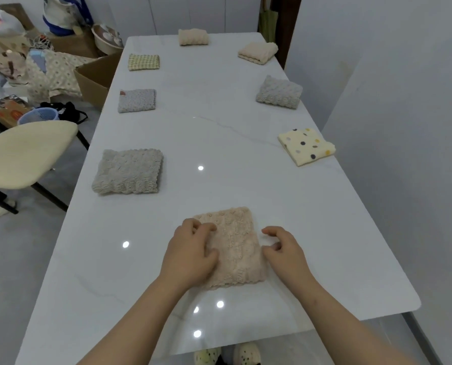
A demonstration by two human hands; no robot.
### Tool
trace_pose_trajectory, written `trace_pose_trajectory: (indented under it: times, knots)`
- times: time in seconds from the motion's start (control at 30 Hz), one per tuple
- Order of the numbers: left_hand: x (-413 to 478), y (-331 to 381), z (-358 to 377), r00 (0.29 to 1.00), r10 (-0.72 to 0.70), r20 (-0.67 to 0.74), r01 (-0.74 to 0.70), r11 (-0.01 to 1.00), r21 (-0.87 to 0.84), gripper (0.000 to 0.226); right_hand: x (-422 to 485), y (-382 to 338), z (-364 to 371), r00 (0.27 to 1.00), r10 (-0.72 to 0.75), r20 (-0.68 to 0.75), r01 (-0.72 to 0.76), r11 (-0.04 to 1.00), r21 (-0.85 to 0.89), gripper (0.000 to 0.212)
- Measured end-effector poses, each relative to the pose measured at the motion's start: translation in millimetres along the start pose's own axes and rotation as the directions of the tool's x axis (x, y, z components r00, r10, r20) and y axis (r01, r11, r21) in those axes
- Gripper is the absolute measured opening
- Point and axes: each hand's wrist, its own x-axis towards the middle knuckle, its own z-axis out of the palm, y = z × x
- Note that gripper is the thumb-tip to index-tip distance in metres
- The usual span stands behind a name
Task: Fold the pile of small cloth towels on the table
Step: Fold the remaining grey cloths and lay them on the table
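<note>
White marble-look counter [219, 143] running the length of a pale-walled room, with eight folded small towels laid out on it. At the near end, in the middle, a fluffy peach towel [235, 248] lies folded into a rectangle. The person's left hand [193, 248] sits on its left edge, fingers curled onto the cloth and thumb pressed to its top, gripping it. The right hand [285, 248] is just beside the towel's right edge with fingers curled and thumb at the cloth; whether it pinches the edge cannot be told.

Along the left side, from near to far, lie a shaggy grey towel [128, 171], a speckled grey towel [136, 100] with a small red tag at one corner, and a yellow checked towel [144, 61]. Along the right side lie a cream polka-dot towel [306, 146], a grey ribbed towel [279, 92] and a beige towel [257, 52]. Another beige towel [193, 36] lies at the far end. All are well apart from one another.

Left of the counter stands a cream-seated chair [27, 151]. Beyond it on the floor are an open cardboard box [96, 77] and a blue plastic basket [39, 115]; the contents of neither can be made out. A patterned cloth [53, 72] lies beside the box.
</note>
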Motion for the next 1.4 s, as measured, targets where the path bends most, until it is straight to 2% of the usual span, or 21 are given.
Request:
trace_pose_trajectory:
  times: [0.13, 0.27, 0.4, 0.53, 0.67, 0.87, 1.17, 1.4]
  knots:
    - [14.9, 40.1, 16.6, 0.985, 0.171, -0.006, -0.17, 0.982, 0.082, 0.043, 6.9, 12.2, -29.8, 0.995, -0.031, -0.093, 0.01, 0.977, -0.214, 0.035]
    - [23.6, 88.0, 42.2, 0.965, 0.258, 0.054, -0.263, 0.957, 0.122, 0.043, 8.3, 32.4, -69.4, 0.992, -0.048, -0.118, -0.006, 0.908, -0.419, 0.038]
    - [38.2, 143.9, 83.8, 0.952, 0.286, 0.105, -0.301, 0.937, 0.179, 0.043, 21.5, 67.2, -122.3, 0.99, -0.079, -0.121, 0.007, 0.862, -0.506, 0.04]
    - [57.7, 197.7, 128.7, 0.975, 0.216, 0.054, -0.222, 0.953, 0.206, 0.042, 46.6, 103.4, -183.3, 0.99, -0.124, -0.065, 0.074, 0.86, -0.504, 0.039]
    - [68.9, 263.7, 167.9, 0.998, 0.055, -0.016, -0.05, 0.969, 0.24, 0.042, 73.5, 131.2, -252.1, 0.985, -0.157, 0.067, 0.169, 0.836, -0.522, 0.038]
    - [81.8, 321.9, 201.0, 0.989, -0.133, -0.061, 0.143, 0.964, 0.222, 0.042, 99.7, 148.3, -307.7, 0.948, -0.202, 0.247, 0.303, 0.812, -0.499, 0.035]
    - [126.3, 326.1, 207.7, 0.948, -0.255, -0.188, 0.274, 0.958, 0.081, 0.038, 164.6, 139.7, -328.5, 0.876, -0.189, 0.444, 0.425, 0.736, -0.527, 0.034]
    - [179.3, 308.7, 186.7, 0.912, -0.325, -0.248, 0.344, 0.938, 0.036, 0.038, 238.4, 102.9, -316.8, 0.819, -0.259, 0.511, 0.53, 0.683, -0.503, 0.033]
